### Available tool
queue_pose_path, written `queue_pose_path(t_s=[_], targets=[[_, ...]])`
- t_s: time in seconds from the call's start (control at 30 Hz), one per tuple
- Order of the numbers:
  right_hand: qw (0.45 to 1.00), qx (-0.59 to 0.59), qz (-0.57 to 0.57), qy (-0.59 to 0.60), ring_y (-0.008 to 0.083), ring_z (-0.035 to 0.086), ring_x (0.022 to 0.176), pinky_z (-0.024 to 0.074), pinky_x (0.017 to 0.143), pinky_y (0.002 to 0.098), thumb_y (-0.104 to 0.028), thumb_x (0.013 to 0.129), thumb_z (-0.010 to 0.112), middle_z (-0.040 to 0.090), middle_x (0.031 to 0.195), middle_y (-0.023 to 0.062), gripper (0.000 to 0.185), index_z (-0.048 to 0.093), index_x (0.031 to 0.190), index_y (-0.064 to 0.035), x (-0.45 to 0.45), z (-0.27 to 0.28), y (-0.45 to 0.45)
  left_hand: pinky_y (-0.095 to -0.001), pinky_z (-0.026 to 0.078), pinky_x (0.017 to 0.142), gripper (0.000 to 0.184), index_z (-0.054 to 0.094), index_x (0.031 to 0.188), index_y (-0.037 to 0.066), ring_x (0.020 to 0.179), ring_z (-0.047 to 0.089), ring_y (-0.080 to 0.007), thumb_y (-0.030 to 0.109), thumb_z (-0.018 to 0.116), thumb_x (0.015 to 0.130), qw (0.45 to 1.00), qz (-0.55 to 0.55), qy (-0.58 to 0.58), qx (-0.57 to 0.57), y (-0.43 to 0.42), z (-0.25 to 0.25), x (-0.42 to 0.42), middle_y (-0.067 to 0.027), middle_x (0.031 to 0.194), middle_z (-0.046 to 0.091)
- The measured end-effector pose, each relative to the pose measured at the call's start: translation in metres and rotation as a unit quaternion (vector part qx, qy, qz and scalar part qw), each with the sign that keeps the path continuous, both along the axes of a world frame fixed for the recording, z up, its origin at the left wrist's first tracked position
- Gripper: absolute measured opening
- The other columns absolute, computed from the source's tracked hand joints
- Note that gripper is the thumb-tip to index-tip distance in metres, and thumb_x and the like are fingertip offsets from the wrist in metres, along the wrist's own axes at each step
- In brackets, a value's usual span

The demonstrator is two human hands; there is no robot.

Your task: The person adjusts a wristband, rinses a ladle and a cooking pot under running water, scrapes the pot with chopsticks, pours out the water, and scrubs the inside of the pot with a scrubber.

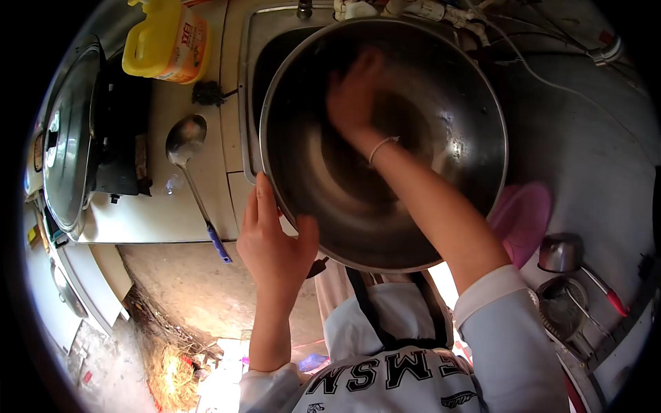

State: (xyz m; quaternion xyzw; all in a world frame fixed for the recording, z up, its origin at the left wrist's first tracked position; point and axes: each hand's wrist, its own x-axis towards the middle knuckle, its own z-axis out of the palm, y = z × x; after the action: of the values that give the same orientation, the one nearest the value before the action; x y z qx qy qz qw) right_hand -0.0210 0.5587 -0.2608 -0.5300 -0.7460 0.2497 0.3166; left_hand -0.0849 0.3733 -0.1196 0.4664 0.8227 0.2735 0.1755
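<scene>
A large, dark metal wok (323, 234) rests tilted over the sink, its inside facing me. My left hand (272, 241) is at its near left rim, with the fingers along the outside and the thumb across the edge. Inside the wok, my right hand (354, 100) is near the far upper wall, smeared by motion. Whether that hand holds anything cannot be made out. A thin bracelet (382, 148) circles my right wrist. Below the rim, beside my left hand, a dark handle (318, 267) sticks out.
The sink's metal edge (246, 124) shows left of the wok. On the counter lie a ladle (186, 141), a dark scrubber (208, 93) and a yellow jug (165, 45). A lidded pan (69, 144) stands far left. To the right are a pink basin (527, 217) and a small pot (561, 252).
</scene>
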Motion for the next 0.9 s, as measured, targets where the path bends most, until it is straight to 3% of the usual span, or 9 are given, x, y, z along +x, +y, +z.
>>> queue_pose_path(t_s=[0.2, 0.3, 0.4, 0.47, 0.5, 0.57, 0.7, 0.77, 0.9], targets=[[0.912, -0.073, 0.402, 0.000, 0.0464, 0.008, 0.133, 0.0137, 0.110, 0.0452, -0.018, 0.083, 0.051, 0.003, 0.143, 0.0319, 0.073, 0.011, 0.136, 0.0111, 0.016, 0.018, -0.056, -0.0339, 0.047, 0.054, 0.063, 0.045, 0.120, -0.010, 0.067, 0.058, -0.0249, 0.010, 0.059, 0.063, 0.999, -0.013, 0.015, -0.030, 0.000, 0.005, -0.002, -0.0107, 0.073, 0.057], [0.968, -0.039, 0.245, -0.036, 0.0459, 0.006, 0.134, 0.0116, 0.111, 0.0453, -0.018, 0.083, 0.052, 0.001, 0.145, 0.0298, 0.076, 0.008, 0.138, 0.0098, -0.003, -0.016, -0.014, -0.0336, 0.047, 0.053, 0.063, 0.045, 0.120, -0.011, 0.067, 0.058, -0.0248, 0.011, 0.059, 0.062, 1.000, -0.019, 0.021, -0.012, -0.001, 0.002, -0.003, -0.0102, 0.068, 0.057], [0.989, 0.052, -0.054, 0.126, 0.0453, 0.005, 0.134, 0.0114, 0.111, 0.0450, -0.019, 0.081, 0.053, 0.003, 0.145, 0.0281, 0.078, 0.008, 0.138, 0.0088, -0.017, -0.006, 0.013, -0.0331, 0.047, 0.052, 0.064, 0.045, 0.120, -0.011, 0.066, 0.059, -0.0246, 0.011, 0.060, 0.062, 0.999, -0.024, 0.027, -0.004, 0.000, 0.003, -0.002, -0.0100, 0.066, 0.058], [0.965, 0.041, 0.254, 0.045, 0.0402, -0.003, 0.136, 0.0061, 0.112, 0.0414, -0.013, 0.083, 0.047, -0.003, 0.145, 0.0298, 0.076, 0.000, 0.139, 0.0087, -0.004, 0.008, -0.011, -0.0328, 0.047, 0.052, 0.064, 0.045, 0.120, -0.011, 0.066, 0.059, -0.0245, 0.011, 0.060, 0.062, 0.999, -0.026, 0.025, -0.017, 0.000, 0.004, -0.004, -0.0099, 0.066, 0.058], [0.966, 0.040, 0.252, 0.044, 0.0402, -0.003, 0.136, 0.0061, 0.112, 0.0414, -0.013, 0.083, 0.047, -0.003, 0.145, 0.0298, 0.076, 0.000, 0.139, 0.0087, 0.004, 0.015, -0.026, -0.0328, 0.047, 0.051, 0.064, 0.045, 0.120, -0.012, 0.064, 0.059, -0.0244, 0.011, 0.060, 0.062, 0.999, -0.028, 0.024, -0.013, 0.001, 0.003, -0.004, -0.0098, 0.066, 0.058], [0.858, -0.050, 0.509, 0.043, 0.0403, -0.002, 0.136, 0.0062, 0.112, 0.0412, -0.012, 0.081, 0.049, -0.004, 0.144, 0.0321, 0.078, 0.000, 0.139, 0.0083, 0.019, 0.028, -0.047, -0.0328, 0.047, 0.051, 0.065, 0.044, 0.121, -0.012, 0.063, 0.059, -0.0244, 0.011, 0.060, 0.062, 0.999, -0.029, 0.023, -0.009, 0.001, 0.003, -0.003, -0.0097, 0.065, 0.058], [0.880, -0.062, 0.450, -0.141, 0.0467, 0.011, 0.133, 0.0143, 0.110, 0.0460, -0.015, 0.077, 0.051, 0.005, 0.143, 0.0331, 0.077, 0.010, 0.138, 0.0076, 0.010, 0.029, 0.003, -0.0331, 0.046, 0.050, 0.064, 0.044, 0.121, -0.012, 0.062, 0.058, -0.0243, 0.009, 0.059, 0.062, 0.999, -0.031, 0.008, -0.007, 0.001, 0.003, -0.004, -0.0096, 0.066, 0.057], [0.991, 0.092, 0.077, 0.061, 0.0454, 0.013, 0.132, 0.0153, 0.110, 0.0460, -0.012, 0.075, 0.050, 0.009, 0.143, 0.0318, 0.075, 0.014, 0.138, 0.0064, -0.003, 0.005, 0.011, -0.0332, 0.046, 0.050, 0.064, 0.044, 0.121, -0.012, 0.061, 0.058, -0.0242, 0.009, 0.059, 0.061, 0.999, -0.036, 0.007, -0.012, 0.001, 0.002, -0.004, -0.0096, 0.066, 0.058], [0.876, -0.001, 0.481, 0.037, 0.0417, 0.012, 0.134, 0.0130, 0.111, 0.0441, -0.018, 0.072, 0.058, 0.013, 0.144, 0.0268, 0.083, 0.015, 0.138, 0.0058, 0.017, 0.018, -0.039, -0.0330, 0.046, 0.050, 0.065, 0.044, 0.121, -0.012, 0.061, 0.058, -0.0249, 0.008, 0.059, 0.061, 0.999, -0.041, 0.010, 0.005, 0.000, -0.001, -0.006, -0.0101, 0.067, 0.057]])
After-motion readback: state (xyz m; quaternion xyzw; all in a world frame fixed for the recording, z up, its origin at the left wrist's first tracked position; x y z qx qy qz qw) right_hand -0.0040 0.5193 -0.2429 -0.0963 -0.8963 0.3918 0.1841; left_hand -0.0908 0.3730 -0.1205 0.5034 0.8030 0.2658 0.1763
